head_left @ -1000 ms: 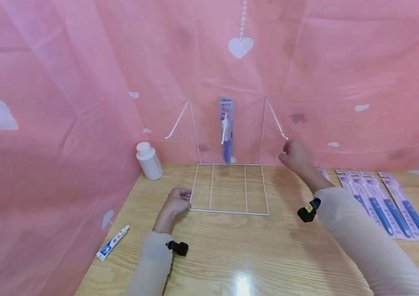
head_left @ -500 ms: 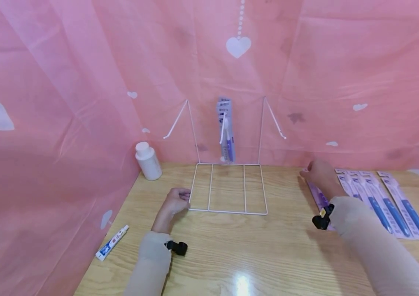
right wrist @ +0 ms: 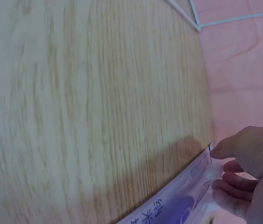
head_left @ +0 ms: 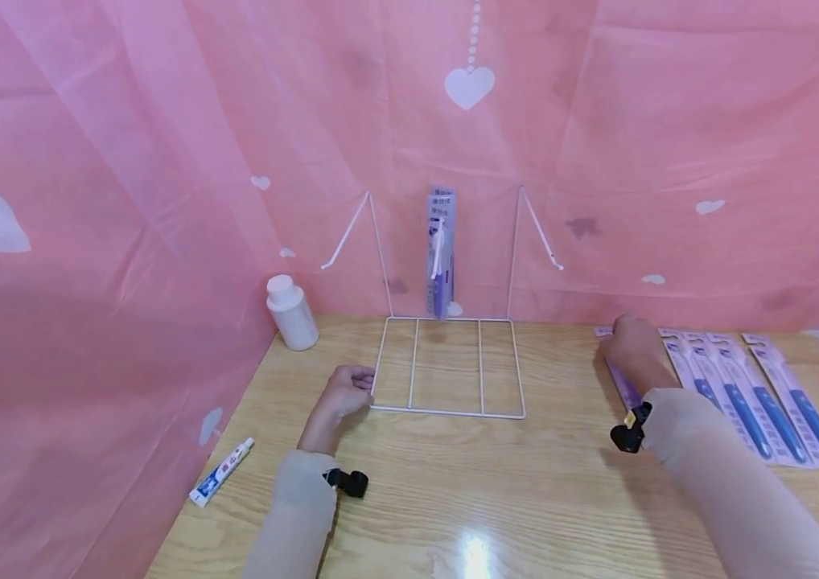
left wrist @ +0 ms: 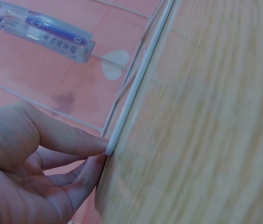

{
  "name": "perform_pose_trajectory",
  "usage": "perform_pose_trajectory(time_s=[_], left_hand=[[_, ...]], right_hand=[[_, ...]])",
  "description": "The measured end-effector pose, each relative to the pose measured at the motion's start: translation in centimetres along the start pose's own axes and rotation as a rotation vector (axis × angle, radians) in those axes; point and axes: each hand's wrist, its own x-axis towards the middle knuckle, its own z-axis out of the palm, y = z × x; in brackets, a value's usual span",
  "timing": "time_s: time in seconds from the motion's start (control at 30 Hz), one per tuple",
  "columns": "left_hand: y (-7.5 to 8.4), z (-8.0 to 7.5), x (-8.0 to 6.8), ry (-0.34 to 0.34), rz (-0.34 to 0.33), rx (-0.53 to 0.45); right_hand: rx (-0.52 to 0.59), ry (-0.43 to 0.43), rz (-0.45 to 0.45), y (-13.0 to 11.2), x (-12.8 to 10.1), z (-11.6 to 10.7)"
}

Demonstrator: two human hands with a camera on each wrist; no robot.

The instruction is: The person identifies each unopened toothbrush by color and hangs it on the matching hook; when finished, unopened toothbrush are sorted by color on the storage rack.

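My left hand (head_left: 344, 392) pinches the near left corner of a white wire display rack (head_left: 446, 413) between thumb and fingers; the left wrist view shows the fingertips on the rack's wire (left wrist: 127, 112). Packaged toothbrushes (head_left: 446, 293) hang on the rack's middle hook, while both outer hooks are bare. At right, my right hand (head_left: 634, 350) is at the far end of a purple packaged toothbrush (head_left: 624, 390) lying on the table. Seen from the right wrist, thumb and curled fingers (right wrist: 234, 193) grip the end of that pack (right wrist: 169, 205); the hand and sleeve hide part of it from above.
Several blue packaged toothbrushes (head_left: 750, 418) lie side by side at the right of the wooden table (head_left: 453, 482). A white bottle (head_left: 294, 315) stands at the back left, and a toothpaste tube (head_left: 221, 473) lies nearer. Pink cloth (head_left: 670, 161) hangs behind.
My right hand has moved from beside the rack's right hook rightward and down to the purple packaged toothbrush, now gripping its end. The hanging packs swing slightly. My left hand stays on the rack.
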Motion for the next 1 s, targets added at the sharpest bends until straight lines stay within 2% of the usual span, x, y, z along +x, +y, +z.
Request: perform_pose_trajectory(time_s=[0.27,0.4,0.67,0.83,1.0], left_hand=[[-0.2,0.0,-0.1,-0.002,-0.007,-0.021],[-0.4,0.1,-0.1,-0.003,-0.005,-0.024],[-0.3,0.3,-0.2,-0.008,0.001,-0.017],[-0.2,0.3,-0.1,-0.003,0.002,-0.017],[-0.2,-0.1,0.0,0.001,0.009,-0.02]], right_hand=[[0.048,-0.055,0.014,0.7,-0.2,0.2],[0.057,-0.055,0.008,0.9,-0.4,0.2],[0.0,-0.04,-0.004,1.2,-0.6,-0.1],[-0.008,-0.021,-0.044,0.4,-0.6,-0.9],[0.018,-0.037,-0.076,-0.9,-0.6,-1.9]])
